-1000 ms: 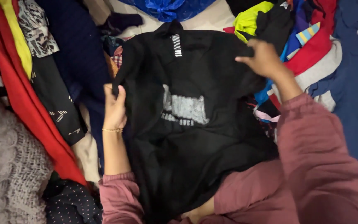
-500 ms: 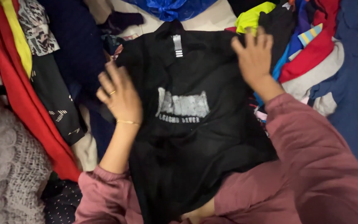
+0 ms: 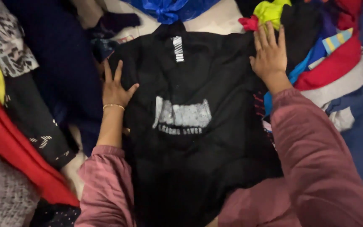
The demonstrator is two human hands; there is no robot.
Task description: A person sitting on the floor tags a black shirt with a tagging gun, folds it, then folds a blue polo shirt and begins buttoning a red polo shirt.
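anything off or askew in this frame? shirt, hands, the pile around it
Nothing damaged or spilled. The black shirt lies flat, collar away from the person, roughly straight, with the left hand and right hand pressed open on its edges. Only oddity: the surrounding clothes are a loose heap, crowding the shirt's sides.

Heaped clothes crowd every side of the spread black printed T-shirt [image 3: 190,126]: a red-and-yellow cloth garment [image 3: 9,138] left, a crumpled blue plastic bag [image 3: 169,8] above, a mixed coloured fabric pile [image 3: 328,54] right. Only a pale floor strip [image 3: 221,19] lies open.
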